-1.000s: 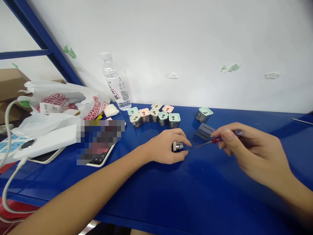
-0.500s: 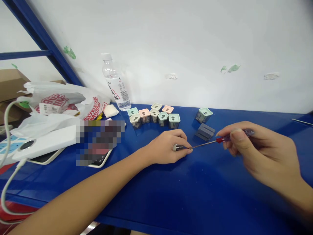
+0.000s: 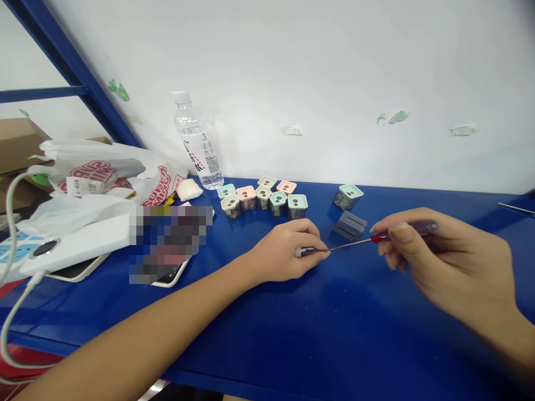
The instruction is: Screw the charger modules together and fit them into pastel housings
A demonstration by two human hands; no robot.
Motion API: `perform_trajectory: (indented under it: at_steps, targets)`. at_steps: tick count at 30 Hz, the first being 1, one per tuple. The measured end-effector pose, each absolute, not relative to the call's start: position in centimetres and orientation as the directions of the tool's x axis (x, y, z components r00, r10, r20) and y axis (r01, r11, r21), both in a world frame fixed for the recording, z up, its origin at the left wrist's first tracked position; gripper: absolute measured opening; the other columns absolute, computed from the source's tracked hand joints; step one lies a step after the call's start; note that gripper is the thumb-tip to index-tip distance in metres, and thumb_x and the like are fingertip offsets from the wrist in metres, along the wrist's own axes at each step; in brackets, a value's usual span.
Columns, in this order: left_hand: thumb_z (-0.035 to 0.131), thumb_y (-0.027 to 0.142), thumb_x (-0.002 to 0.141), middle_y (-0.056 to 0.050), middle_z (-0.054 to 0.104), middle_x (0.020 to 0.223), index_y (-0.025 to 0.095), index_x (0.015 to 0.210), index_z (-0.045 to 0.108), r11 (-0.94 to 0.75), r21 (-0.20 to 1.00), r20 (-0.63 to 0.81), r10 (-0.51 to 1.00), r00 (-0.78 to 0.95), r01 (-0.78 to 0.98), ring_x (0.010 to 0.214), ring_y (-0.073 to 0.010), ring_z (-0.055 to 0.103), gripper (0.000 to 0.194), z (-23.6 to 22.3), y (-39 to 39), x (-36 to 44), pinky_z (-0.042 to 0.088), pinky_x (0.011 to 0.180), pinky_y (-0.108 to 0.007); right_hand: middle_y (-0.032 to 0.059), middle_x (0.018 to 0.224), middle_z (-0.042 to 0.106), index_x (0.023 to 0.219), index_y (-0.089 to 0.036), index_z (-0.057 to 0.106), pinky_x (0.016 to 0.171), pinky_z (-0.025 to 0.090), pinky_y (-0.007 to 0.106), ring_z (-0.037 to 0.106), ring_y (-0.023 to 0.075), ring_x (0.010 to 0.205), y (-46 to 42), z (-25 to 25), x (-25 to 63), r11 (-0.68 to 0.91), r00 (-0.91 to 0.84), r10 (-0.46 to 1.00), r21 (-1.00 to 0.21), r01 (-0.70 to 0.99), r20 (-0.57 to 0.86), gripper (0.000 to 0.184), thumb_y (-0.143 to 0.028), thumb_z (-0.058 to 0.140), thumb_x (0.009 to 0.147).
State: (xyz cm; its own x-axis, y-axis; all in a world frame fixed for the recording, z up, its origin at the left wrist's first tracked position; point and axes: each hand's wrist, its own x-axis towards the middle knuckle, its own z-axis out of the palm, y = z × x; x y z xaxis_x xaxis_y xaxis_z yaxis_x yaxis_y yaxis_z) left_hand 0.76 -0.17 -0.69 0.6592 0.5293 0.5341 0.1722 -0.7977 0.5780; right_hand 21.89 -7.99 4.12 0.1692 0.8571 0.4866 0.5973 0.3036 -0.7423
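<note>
My left hand point(image 3: 284, 250) pinches a small metal block point(image 3: 304, 252) between thumb and fingers, just above the blue table top. My right hand point(image 3: 438, 256) grips a thin screwdriver point(image 3: 378, 238) with a red and dark translucent handle. Its steel shaft reaches left, and its tip meets the metal block at my left fingertips. Part of the block is hidden by those fingers. Behind my hands stands a cluster of small pastel square pencil sharpeners point(image 3: 271, 200), each with two round holes. A grey slotted piece point(image 3: 350, 225) lies just beyond the screwdriver shaft.
A lone mint sharpener point(image 3: 348, 197) stands near the wall. To the left are a water bottle point(image 3: 198, 145), a white printed plastic bag point(image 3: 96, 172), a white power bank point(image 3: 75, 242) with a cable, and a pixelated phone point(image 3: 169, 245). A thin metal rod point(image 3: 516, 208) lies far right.
My right hand and screwdriver have shifted right, and the shaft now lies flatter, with its tip still at the metal block. My left hand has barely moved.
</note>
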Motion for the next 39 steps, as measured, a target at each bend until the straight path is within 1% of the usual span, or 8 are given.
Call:
perform_trajectory:
  at_steps: [2, 5, 9, 19, 23, 26, 33, 39]
  targets:
    - [0.070, 0.026, 0.089, -0.007, 0.069, 0.095, 0.015, 0.102, 0.075, -0.787, 0.593, 0.527, 0.539, 0.657, 0.169, 0.083, -0.0150, 0.068, 0.018, -0.7, -0.3, 0.8, 0.055, 0.078, -0.025, -0.0021, 0.057, 0.064, 0.079, -0.024, 0.072, 0.043, 0.043, 0.025, 0.058, 0.0111, 0.046, -8.0, 4.0, 22.1, 0.392, 0.144, 0.816, -0.718, 0.575, 0.560, 0.030, -0.050, 0.064, 0.093]
    - [0.075, 0.031, 0.085, -0.005, 0.070, 0.097, 0.017, 0.122, 0.066, -0.756, 0.621, 0.472, 0.570, 0.672, 0.206, 0.087, -0.0168, 0.068, 0.040, -0.4, -0.5, 0.7, 0.055, 0.082, -0.028, -0.0031, 0.057, 0.064, 0.085, -0.025, 0.073, 0.044, 0.048, 0.023, 0.061, 0.0111, 0.047, -8.0, 3.9, 22.4, 0.509, 0.076, 0.758, -0.661, 0.552, 0.647, 0.023, -0.041, 0.062, 0.096]
    - [0.075, 0.032, 0.084, -0.005, 0.071, 0.102, 0.019, 0.131, 0.058, -0.729, 0.645, 0.417, 0.587, 0.694, 0.229, 0.092, -0.0190, 0.069, 0.052, -0.2, -0.7, 0.6, 0.054, 0.087, -0.032, -0.0028, 0.063, 0.068, 0.094, -0.027, 0.072, 0.046, 0.051, 0.025, 0.064, 0.0128, 0.050, -8.0, 3.4, 22.8, 0.560, -0.026, 0.754, -0.622, 0.548, 0.657, 0.014, -0.036, 0.062, 0.097]
    - [0.072, 0.033, 0.085, -0.006, 0.071, 0.105, 0.020, 0.135, 0.055, -0.714, 0.663, 0.386, 0.584, 0.714, 0.225, 0.097, -0.0209, 0.070, 0.054, -0.4, -0.8, 0.7, 0.054, 0.090, -0.033, -0.0032, 0.068, 0.068, 0.101, -0.033, 0.069, 0.047, 0.051, 0.027, 0.064, 0.0139, 0.054, -7.8, 2.6, 22.9, 0.594, -0.120, 0.752, -0.589, 0.547, 0.648, 0.009, -0.034, 0.061, 0.097]
    - [0.072, 0.034, 0.085, -0.006, 0.071, 0.101, 0.017, 0.134, 0.056, -0.721, 0.661, 0.404, 0.574, 0.713, 0.206, 0.094, -0.0205, 0.070, 0.054, -0.4, -0.8, 0.7, 0.054, 0.087, -0.032, -0.0032, 0.067, 0.066, 0.099, -0.033, 0.069, 0.047, 0.049, 0.028, 0.063, 0.0142, 0.053, -8.0, 2.6, 22.6, 0.552, -0.102, 0.788, -0.624, 0.553, 0.607, 0.008, -0.035, 0.062, 0.097]
    - [0.072, 0.035, 0.085, -0.006, 0.071, 0.101, 0.019, 0.133, 0.056, -0.715, 0.666, 0.398, 0.581, 0.710, 0.212, 0.094, -0.0203, 0.070, 0.053, -0.5, -0.8, 0.8, 0.054, 0.087, -0.032, -0.0027, 0.067, 0.065, 0.096, -0.033, 0.069, 0.048, 0.048, 0.030, 0.062, 0.0154, 0.053, -8.1, 2.6, 22.4, 0.520, -0.070, 0.807, -0.648, 0.557, 0.587, 0.008, -0.037, 0.062, 0.097]
    - [0.072, 0.036, 0.085, -0.005, 0.071, 0.100, 0.020, 0.133, 0.056, -0.713, 0.667, 0.395, 0.583, 0.710, 0.215, 0.092, -0.0198, 0.069, 0.054, -0.5, -0.7, 0.8, 0.055, 0.085, -0.031, -0.0028, 0.066, 0.066, 0.097, -0.034, 0.068, 0.048, 0.048, 0.031, 0.063, 0.0165, 0.054, -8.2, 2.6, 22.5, 0.523, -0.090, 0.801, -0.619, 0.586, 0.592, 0.007, -0.037, 0.061, 0.097]
    - [0.062, 0.026, 0.087, -0.005, 0.071, 0.098, 0.018, 0.133, 0.056, -0.718, 0.665, 0.399, 0.576, 0.714, 0.208, 0.087, -0.0183, 0.068, 0.047, -0.3, -0.9, 0.8, 0.054, 0.080, -0.030, -0.0029, 0.067, 0.067, 0.100, -0.033, 0.068, 0.045, 0.048, 0.028, 0.064, 0.0151, 0.052, -7.7, 2.5, 23.0, 0.579, -0.156, 0.768, -0.568, 0.585, 0.622, 0.007, -0.033, 0.061, 0.097]
